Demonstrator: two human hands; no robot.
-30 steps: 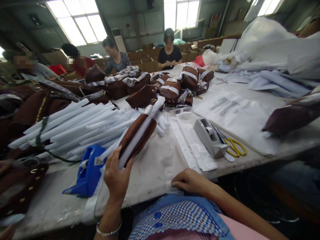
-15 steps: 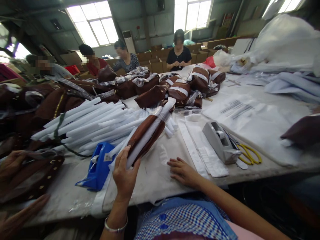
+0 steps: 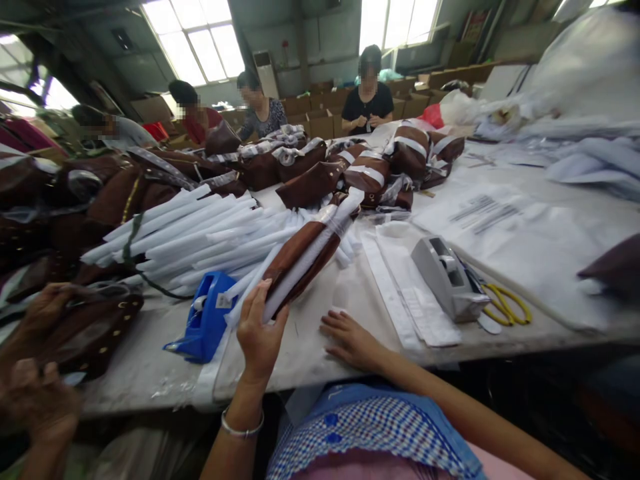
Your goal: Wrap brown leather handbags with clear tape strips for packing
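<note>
My left hand (image 3: 261,330) grips the near end of a long brown strap (image 3: 293,257), folded together with a white paper roll (image 3: 300,267) along its middle. Clear plastic wraps its far end, which points up and to the right. My right hand (image 3: 353,340) lies flat on the table (image 3: 300,367), fingers spread, holding nothing. Left of my left hand stands a blue tape dispenser (image 3: 203,320). White strips (image 3: 400,287) and a grey tape dispenser (image 3: 447,280) lie to the right of my right hand.
Many white paper rolls (image 3: 200,237) are heaped behind the blue dispenser. Brown bags (image 3: 310,183) pile up further back. Yellow-handled scissors (image 3: 510,307) lie beside the grey dispenser. At the left, a co-worker's hands (image 3: 45,393) are at a brown bag (image 3: 95,327). Several people sit across the table.
The view has shifted slightly, so everything sits a little higher and further right. My right hand has slid left over the table. A co-worker's lower hand has changed position.
</note>
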